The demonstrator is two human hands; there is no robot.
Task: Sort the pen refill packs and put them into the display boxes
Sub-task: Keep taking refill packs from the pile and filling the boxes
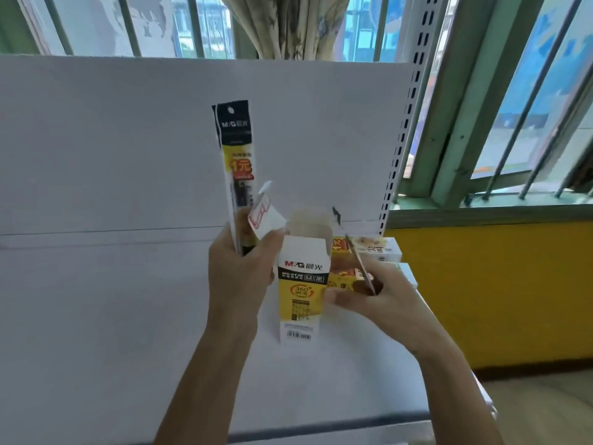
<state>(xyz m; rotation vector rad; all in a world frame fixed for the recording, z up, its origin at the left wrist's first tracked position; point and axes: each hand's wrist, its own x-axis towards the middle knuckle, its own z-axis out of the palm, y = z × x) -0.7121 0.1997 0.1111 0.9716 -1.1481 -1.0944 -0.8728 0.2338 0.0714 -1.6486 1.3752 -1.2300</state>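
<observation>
Refill pack (236, 149): we read "M&G" in white on the black top and "1元" in red on the yellow band; the smaller print is too blurred for us.
Display box (301, 284): we read "M&G 晨光" in red, "360°" inside an orange ring, and a barcode at the white foot.
Second box (337, 247) behind: "1元" in red.

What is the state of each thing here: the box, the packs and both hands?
display box: upright, top flaps open.
tall refill pack: upright, outside the box, gripped by the left hand.
slanted pack: tilted beside the box, in the right hand.
left hand: grips the tall refill pack.
right hand: holds the slanted pack, thumb on the display box.
</observation>
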